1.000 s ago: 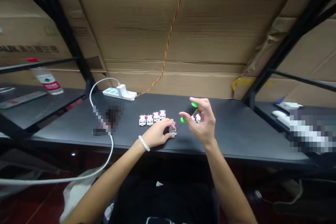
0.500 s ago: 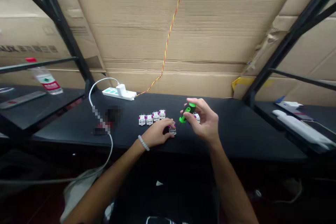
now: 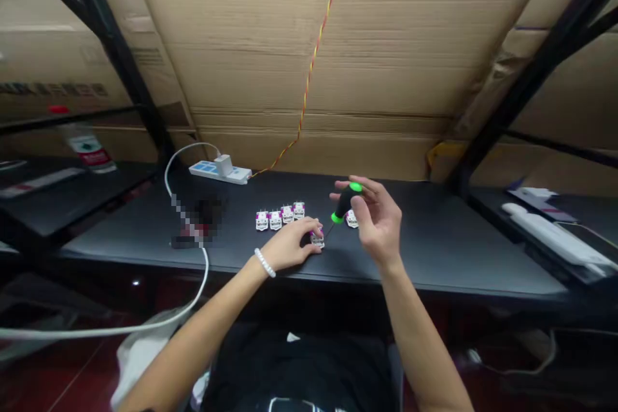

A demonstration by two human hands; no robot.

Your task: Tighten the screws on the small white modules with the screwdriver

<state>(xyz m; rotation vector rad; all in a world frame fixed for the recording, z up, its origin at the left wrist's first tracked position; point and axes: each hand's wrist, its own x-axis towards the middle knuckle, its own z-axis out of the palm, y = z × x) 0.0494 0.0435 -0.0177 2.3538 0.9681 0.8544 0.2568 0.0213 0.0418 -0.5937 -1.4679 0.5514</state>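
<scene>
My left hand [image 3: 288, 243] rests on the black tabletop, its thumb and fingers closed around a small white-and-purple part [image 3: 317, 240]. A black screwdriver with green ends [image 3: 346, 203] is held in my right hand [image 3: 379, 222], between the thumb and fingers. Its thin shaft slants down and left, with the tip close to the held part; whether it touches I cannot tell. Left of this, several similar white-and-purple parts [image 3: 275, 219] with thin prongs stand in a row. Another such part [image 3: 352, 219] lies behind the screwdriver, partly hidden by my right hand.
A white power strip [image 3: 219, 172] with a plugged-in adapter lies at the back left, its white cable [image 3: 206, 264] looping over the table's front edge. Black metal frames [image 3: 116, 58] flank the table. A bottle [image 3: 91, 151] stands at left; cardboard [image 3: 309, 64] backs everything.
My right hand has loosened and spread its fingers slightly around the screwdriver, whose handle has turned. More of the part behind it shows. My left hand stays in place.
</scene>
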